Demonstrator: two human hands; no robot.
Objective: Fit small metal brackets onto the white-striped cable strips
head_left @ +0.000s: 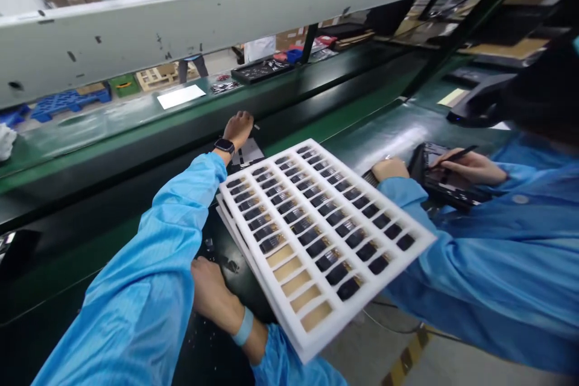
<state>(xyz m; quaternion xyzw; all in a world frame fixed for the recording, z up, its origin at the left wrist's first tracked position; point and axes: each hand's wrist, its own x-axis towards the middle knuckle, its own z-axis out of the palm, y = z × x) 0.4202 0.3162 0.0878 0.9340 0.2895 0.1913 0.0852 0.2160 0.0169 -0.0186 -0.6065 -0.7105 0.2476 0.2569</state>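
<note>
Okay so the big thing to mind here is the white foam tray. It sits just beside your arms with at least one more foam layer under it. Most pockets hold small black modules, and a run of bare brown pockets sits at the near end of its left column.

Your left hand is out past the tray's far-left corner, fingers looking curled, but I can't tell if they're pinching anything. Your right hand is near the tray's left edge; its fingers are hidden behind your left sleeve, so no clue whether they're open or gripping.

Couple of tips fwiw: that left cuff is super close to the tray's far-left corner (touching or not, can't say), so I'd lift the elbow a bit, since loose fabric could catch a module. Your arms overlap left of the tray too, so go slow. Floor shows past its near-right edge, so don't lean there; it may overhang. And a co-worker's sleeve is right by its right edge, so don't shove it that way.
</note>
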